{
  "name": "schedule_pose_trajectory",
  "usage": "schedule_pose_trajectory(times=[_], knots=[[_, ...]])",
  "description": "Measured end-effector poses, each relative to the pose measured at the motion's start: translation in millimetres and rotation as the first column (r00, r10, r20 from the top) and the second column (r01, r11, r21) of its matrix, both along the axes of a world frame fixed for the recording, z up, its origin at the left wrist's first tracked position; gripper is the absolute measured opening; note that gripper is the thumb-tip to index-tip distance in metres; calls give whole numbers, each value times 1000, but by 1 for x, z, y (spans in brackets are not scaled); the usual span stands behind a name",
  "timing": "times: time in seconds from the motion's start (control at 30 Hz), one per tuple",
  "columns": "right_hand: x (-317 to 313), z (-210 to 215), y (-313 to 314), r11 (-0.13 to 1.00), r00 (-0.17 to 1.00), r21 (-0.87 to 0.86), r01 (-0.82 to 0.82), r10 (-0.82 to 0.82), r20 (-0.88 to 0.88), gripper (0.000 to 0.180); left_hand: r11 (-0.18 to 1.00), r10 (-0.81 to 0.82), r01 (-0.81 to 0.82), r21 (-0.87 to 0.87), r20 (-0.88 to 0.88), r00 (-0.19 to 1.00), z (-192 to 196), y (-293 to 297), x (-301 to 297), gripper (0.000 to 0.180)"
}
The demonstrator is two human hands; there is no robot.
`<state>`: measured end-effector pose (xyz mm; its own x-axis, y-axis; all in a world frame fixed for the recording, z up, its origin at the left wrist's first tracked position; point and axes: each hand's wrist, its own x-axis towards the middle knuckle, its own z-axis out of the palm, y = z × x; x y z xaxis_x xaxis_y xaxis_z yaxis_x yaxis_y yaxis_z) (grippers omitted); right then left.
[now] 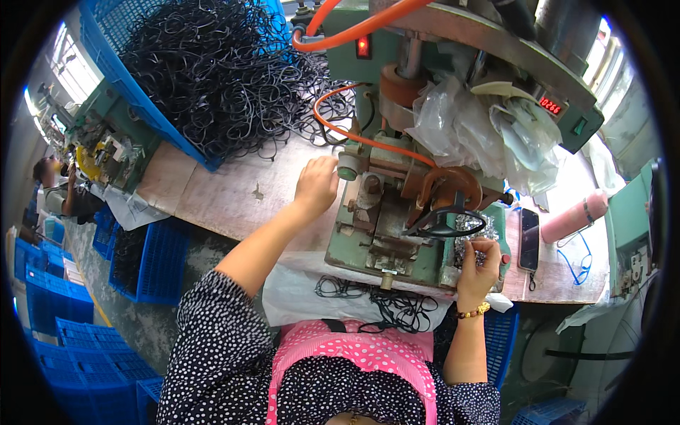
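Observation:
My left hand [316,187] is beside the round green button [347,172] on the left of a green bench press [372,212]. Its fingers are curled together, with nothing visible in them. My right hand [480,268] has its thumb and fingertips pinched together at the tray of small shiny metal pieces [487,230]. Whatever it pinches is too small or hidden to make out. Just beyond it, a black looped cord [462,214] sits at the right of the press's tooling. More black cords [404,308] lie on the white sheet [287,294] across my lap.
A blue crate [134,85] heaped with black cords [212,71] stands at the back left. Orange hoses [354,35] and crumpled plastic bags [482,127] hang about the press. A phone [528,239], a pink bottle [574,216] and blue-framed glasses [582,265] lie at right.

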<state>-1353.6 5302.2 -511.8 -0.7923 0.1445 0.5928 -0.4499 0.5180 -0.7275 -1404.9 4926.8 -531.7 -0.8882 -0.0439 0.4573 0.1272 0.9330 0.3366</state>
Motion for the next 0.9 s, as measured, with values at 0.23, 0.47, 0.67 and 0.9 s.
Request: schedule_pose_trajectory(times=[0.23, 0.47, 0.67, 0.9], knots=[[3, 10, 0, 989, 1000, 148, -2, 3, -4, 10, 993, 19, -50, 110, 265, 964, -36, -5, -27, 27], [4, 12, 2, 992, 997, 112, -50, 57, -60, 13, 980, -7, 7, 197, -4, 1000, -7, -15, 91, 17], [4, 11, 2, 996, 999, 74, -53, 53, -2, 11, 684, -18, -285, 672, 406, 914, 9, -43, 122, 15], [6, 18, 5, 991, 996, 103, -85, 87, -18, 14, 397, -49, -147, 906, 181, 982, 47, -17, 123, 21]])
